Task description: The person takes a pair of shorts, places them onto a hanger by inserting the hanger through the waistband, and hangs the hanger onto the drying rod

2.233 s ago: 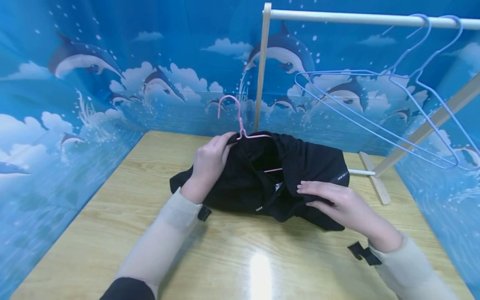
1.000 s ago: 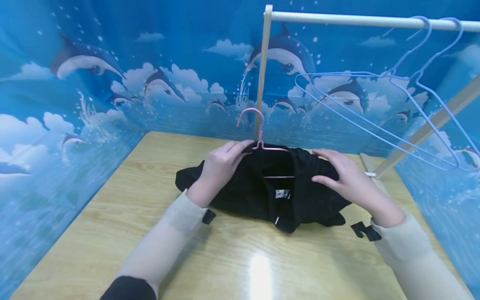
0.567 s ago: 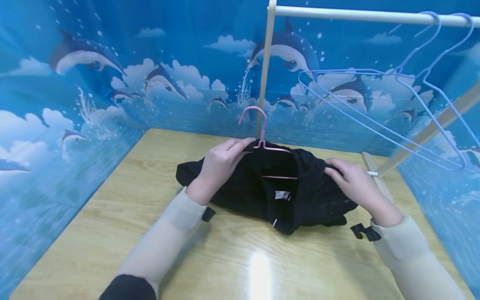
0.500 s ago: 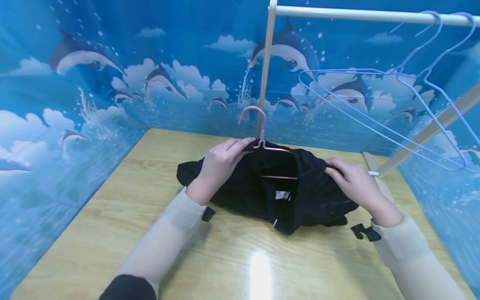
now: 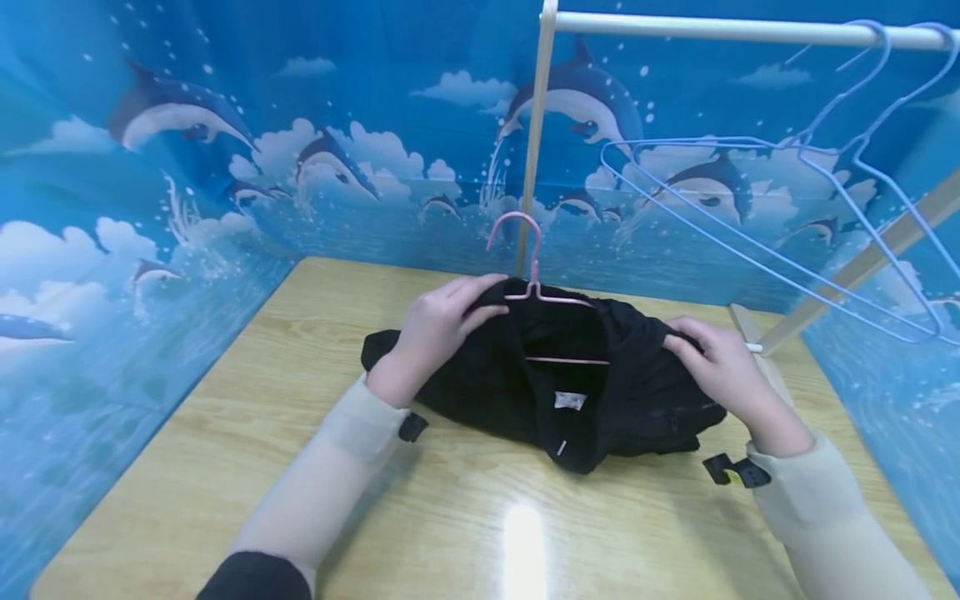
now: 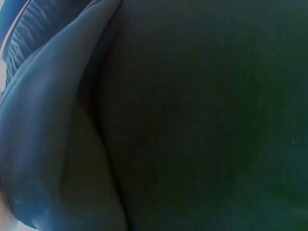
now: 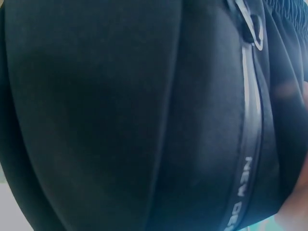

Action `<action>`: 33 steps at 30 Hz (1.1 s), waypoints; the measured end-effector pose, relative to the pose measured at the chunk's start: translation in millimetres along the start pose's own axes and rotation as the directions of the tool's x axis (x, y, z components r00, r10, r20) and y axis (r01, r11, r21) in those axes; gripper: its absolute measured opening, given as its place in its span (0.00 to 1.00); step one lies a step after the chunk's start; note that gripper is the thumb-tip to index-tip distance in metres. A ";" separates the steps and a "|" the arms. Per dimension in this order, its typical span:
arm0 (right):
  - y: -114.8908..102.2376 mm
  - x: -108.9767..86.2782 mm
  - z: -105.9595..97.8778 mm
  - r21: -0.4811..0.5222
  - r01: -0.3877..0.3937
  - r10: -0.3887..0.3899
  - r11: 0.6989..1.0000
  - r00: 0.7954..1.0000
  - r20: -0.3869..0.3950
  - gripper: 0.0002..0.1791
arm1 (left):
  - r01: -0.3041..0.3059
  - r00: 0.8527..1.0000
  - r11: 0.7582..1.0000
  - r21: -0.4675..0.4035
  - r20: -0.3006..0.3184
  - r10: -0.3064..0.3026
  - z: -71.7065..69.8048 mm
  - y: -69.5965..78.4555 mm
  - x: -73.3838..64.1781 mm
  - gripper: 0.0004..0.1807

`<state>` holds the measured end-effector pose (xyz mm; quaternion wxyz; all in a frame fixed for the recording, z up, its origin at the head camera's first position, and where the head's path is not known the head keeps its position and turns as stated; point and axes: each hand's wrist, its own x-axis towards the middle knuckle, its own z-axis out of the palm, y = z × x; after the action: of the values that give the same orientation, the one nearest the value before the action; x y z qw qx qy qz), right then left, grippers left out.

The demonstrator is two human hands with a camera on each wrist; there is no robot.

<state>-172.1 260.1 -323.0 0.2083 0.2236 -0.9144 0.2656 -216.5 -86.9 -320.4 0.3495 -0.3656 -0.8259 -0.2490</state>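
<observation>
Black pants (image 5: 645,392) lie bunched on the table, their waist opening facing up. A white label (image 5: 569,401) and a drawstring tip (image 5: 561,448) show in the opening. A pink wire hanger (image 5: 534,271) sits inside the waist, its hook upright above the far edge and its lower bar crossing the opening. My left hand (image 5: 438,321) pinches the waistband just left of the hook. On the right side, my right hand (image 5: 723,367) grips the waistband between thumb and fingers. Dark cloth fills the left wrist view; a zipped pocket (image 7: 251,96) with lettering shows in the right wrist view.
A rack with a white rail (image 5: 705,27) and wooden posts stands at the back right. Two lilac wire hangers (image 5: 813,150) hang from its rail. A dolphin-print curtain (image 5: 300,208) surrounds the wooden table (image 5: 225,467).
The pants and pink hanger have shifted right. My right hand left the lower front, spread near the right waistband, then took hold of it. My left hand moved slightly right, and the opening is wider.
</observation>
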 end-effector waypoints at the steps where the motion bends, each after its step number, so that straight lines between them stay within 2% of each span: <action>1: 0.4 -0.8 0.1 0.003 0.000 0.000 1.000 1.000 -0.008 0.06 | -0.002 1.000 1.000 -0.007 0.007 0.003 -0.2 -0.3 -0.2 0.21; 12: -2.0 -2.3 0.2 -0.009 -0.034 0.033 0.999 0.995 -0.096 0.06 | -0.024 0.999 0.997 -0.076 0.030 0.026 -0.4 -3.1 -2.8 0.25; 19: -1.0 -4.8 0.8 0.025 -0.055 0.058 0.998 0.991 -0.122 0.07 | -0.008 0.998 0.998 -0.062 0.069 0.012 -2.4 -3.7 -3.3 0.28; 27: 8.8 -9.5 -2.7 0.090 -0.105 0.120 0.990 0.973 -0.195 0.08 | 0.086 0.989 0.995 -0.053 0.127 -0.079 -11.7 -15.2 -10.3 0.32; 33: 15.2 -11.8 -8.7 0.116 -0.106 0.134 0.988 0.953 -0.271 0.07 | 0.204 0.967 0.978 -0.043 0.167 -0.195 -22.3 -28.5 -19.4 0.28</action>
<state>-168.0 280.2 -328.1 0.3066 0.1381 -0.8735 0.3521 -220.4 -127.5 -325.5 0.2435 -0.3099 -0.8763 -0.2770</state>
